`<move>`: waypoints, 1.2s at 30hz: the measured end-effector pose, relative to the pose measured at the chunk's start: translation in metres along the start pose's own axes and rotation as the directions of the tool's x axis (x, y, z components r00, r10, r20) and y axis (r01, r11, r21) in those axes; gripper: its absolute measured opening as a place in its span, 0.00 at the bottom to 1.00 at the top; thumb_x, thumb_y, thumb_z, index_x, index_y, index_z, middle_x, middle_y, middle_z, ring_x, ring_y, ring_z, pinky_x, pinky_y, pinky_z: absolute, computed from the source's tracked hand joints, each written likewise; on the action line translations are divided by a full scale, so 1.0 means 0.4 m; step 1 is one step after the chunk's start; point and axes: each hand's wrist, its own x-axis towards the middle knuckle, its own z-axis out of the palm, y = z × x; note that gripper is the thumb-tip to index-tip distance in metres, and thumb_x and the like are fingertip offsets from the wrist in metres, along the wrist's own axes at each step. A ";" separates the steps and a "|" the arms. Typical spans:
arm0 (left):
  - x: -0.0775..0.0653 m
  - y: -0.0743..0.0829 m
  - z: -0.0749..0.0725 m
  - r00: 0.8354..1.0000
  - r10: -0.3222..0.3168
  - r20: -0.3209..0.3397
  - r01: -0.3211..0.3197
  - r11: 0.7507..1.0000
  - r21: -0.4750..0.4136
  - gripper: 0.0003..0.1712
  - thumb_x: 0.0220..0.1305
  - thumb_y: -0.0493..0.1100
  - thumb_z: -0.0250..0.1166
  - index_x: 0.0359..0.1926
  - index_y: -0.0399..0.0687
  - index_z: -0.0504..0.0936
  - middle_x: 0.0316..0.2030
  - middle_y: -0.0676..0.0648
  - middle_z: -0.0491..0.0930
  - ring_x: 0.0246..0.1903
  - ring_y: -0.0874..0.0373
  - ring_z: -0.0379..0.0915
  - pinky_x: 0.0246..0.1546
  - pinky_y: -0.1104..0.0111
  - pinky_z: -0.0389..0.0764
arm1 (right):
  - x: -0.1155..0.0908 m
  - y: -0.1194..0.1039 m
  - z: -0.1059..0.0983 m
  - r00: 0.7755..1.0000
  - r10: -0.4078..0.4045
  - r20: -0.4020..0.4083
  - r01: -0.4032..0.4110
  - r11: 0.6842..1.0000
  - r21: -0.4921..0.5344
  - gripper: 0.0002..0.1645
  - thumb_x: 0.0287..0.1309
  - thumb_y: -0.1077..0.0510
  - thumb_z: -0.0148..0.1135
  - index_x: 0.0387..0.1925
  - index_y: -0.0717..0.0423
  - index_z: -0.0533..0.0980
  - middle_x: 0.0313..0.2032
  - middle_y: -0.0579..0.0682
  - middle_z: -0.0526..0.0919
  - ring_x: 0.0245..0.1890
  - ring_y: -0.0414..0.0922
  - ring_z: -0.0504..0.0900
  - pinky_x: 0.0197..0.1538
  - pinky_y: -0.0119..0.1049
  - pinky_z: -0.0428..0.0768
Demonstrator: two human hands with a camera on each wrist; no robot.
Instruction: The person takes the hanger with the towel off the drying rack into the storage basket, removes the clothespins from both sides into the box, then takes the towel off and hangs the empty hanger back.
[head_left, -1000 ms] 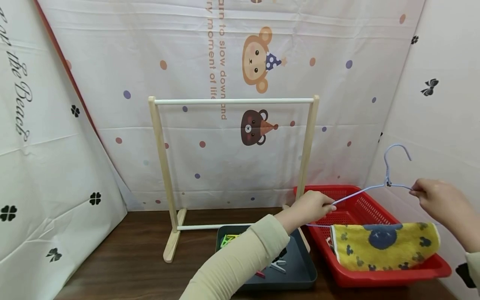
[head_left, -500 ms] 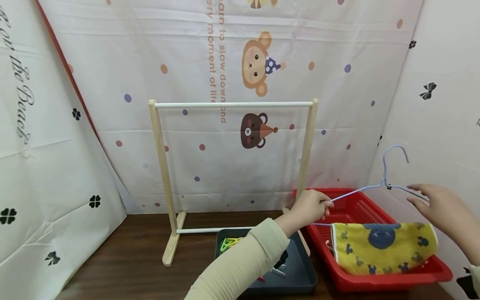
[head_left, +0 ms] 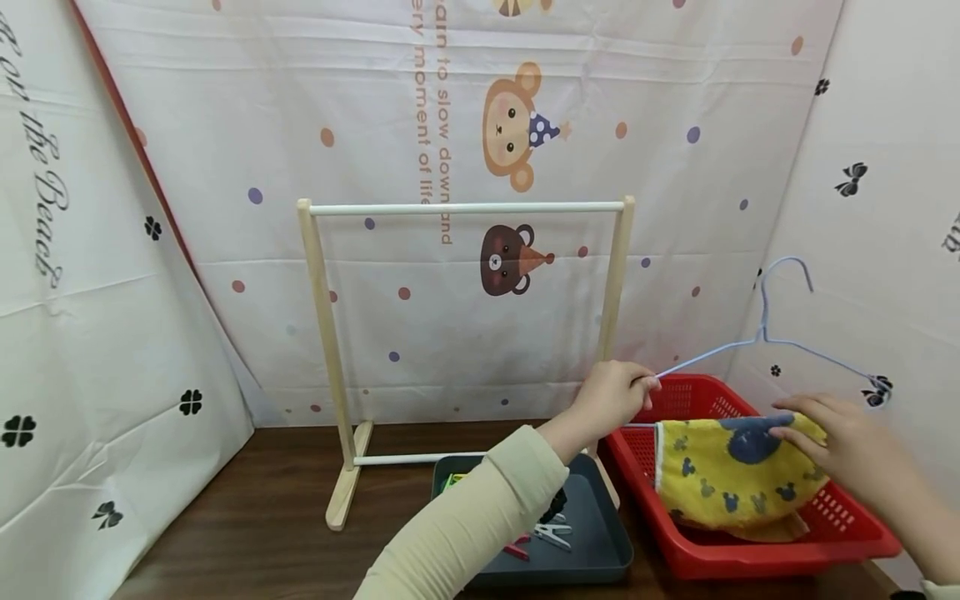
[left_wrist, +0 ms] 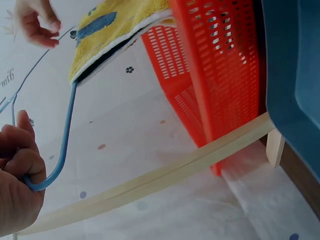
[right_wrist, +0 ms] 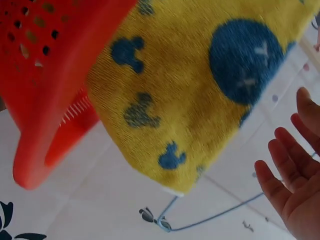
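Note:
A light blue clothes hanger (head_left: 763,332) is held up over the red basket, its hook upward. My left hand (head_left: 611,396) grips its left corner, the fingers curled round the wire in the left wrist view. A yellow towel (head_left: 705,471) with dark blue mouse-head prints is draped over the hanger's bottom bar, its lower part over the basket. Near the towel's right part is my right hand (head_left: 855,442), holding nothing. In the right wrist view its fingers (right_wrist: 287,150) are spread and apart from the towel. The hanger's right corner sticks out beyond the towel.
The red perforated basket (head_left: 780,565) stands at the right. Beside it a dark grey tray (head_left: 600,542) holds clothespins (head_left: 552,533), partly behind my left sleeve. A wooden rack with a white top rail (head_left: 465,208) stands behind. Printed sheets surround the table (head_left: 232,517).
My right hand has let go of the hanger's right shoulder and moved down and left to the towel. The towel has shifted leftward along the bar. The hanger has risen slightly.

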 end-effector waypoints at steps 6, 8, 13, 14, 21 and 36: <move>0.006 0.004 -0.039 1.000 0.007 -0.030 -0.008 1.000 -0.029 0.14 0.78 0.42 0.57 0.46 0.45 0.89 0.23 0.53 0.81 0.20 0.68 0.65 0.23 0.80 0.64 | 0.017 -0.026 0.016 0.998 -0.062 0.004 0.062 0.998 0.005 0.25 0.37 0.67 0.81 0.44 0.62 0.84 0.39 0.65 0.88 0.40 0.65 0.85 0.39 0.61 0.84; 0.004 0.003 -0.049 0.999 0.022 -0.037 -0.023 0.999 -0.024 0.14 0.78 0.41 0.57 0.46 0.45 0.89 0.24 0.52 0.82 0.20 0.68 0.65 0.22 0.80 0.64 | 0.026 -0.030 0.020 0.997 -0.080 -0.002 0.080 0.997 0.012 0.25 0.37 0.67 0.81 0.43 0.62 0.84 0.38 0.62 0.88 0.38 0.63 0.86 0.38 0.57 0.85; -0.004 -0.006 -0.062 0.995 0.071 -0.063 -0.070 0.997 0.026 0.14 0.77 0.43 0.57 0.46 0.45 0.90 0.26 0.53 0.82 0.21 0.67 0.65 0.24 0.80 0.65 | 0.038 -0.019 0.036 0.981 -0.175 -0.084 0.177 0.984 0.015 0.20 0.31 0.72 0.80 0.33 0.58 0.85 0.30 0.50 0.87 0.30 0.47 0.83 0.34 0.25 0.82; -0.006 -0.008 -0.063 0.995 0.074 -0.067 -0.072 0.997 0.031 0.14 0.77 0.43 0.58 0.46 0.45 0.90 0.26 0.53 0.81 0.22 0.67 0.65 0.25 0.80 0.65 | 0.038 -0.020 0.037 0.979 -0.184 -0.093 0.185 0.983 0.008 0.20 0.31 0.73 0.80 0.31 0.56 0.84 0.28 0.48 0.86 0.28 0.45 0.82 0.32 0.22 0.79; -0.012 -0.014 -0.067 0.998 -0.010 -0.058 0.002 0.992 -0.128 0.14 0.76 0.45 0.60 0.47 0.45 0.90 0.25 0.53 0.80 0.23 0.68 0.65 0.26 0.79 0.66 | 0.028 -0.038 0.044 0.971 -0.183 -0.154 0.183 0.983 -0.014 0.22 0.28 0.77 0.79 0.27 0.56 0.82 0.26 0.46 0.83 0.26 0.45 0.79 0.31 0.17 0.74; -0.009 -0.022 -0.086 0.978 -0.099 -0.185 0.056 0.972 -0.228 0.14 0.74 0.42 0.62 0.50 0.42 0.90 0.15 0.55 0.67 0.17 0.66 0.60 0.20 0.78 0.61 | -0.027 -0.049 0.064 0.989 -0.048 -0.141 0.056 0.997 0.055 0.21 0.34 0.81 0.74 0.30 0.60 0.82 0.30 0.52 0.86 0.31 0.40 0.79 0.38 0.06 0.65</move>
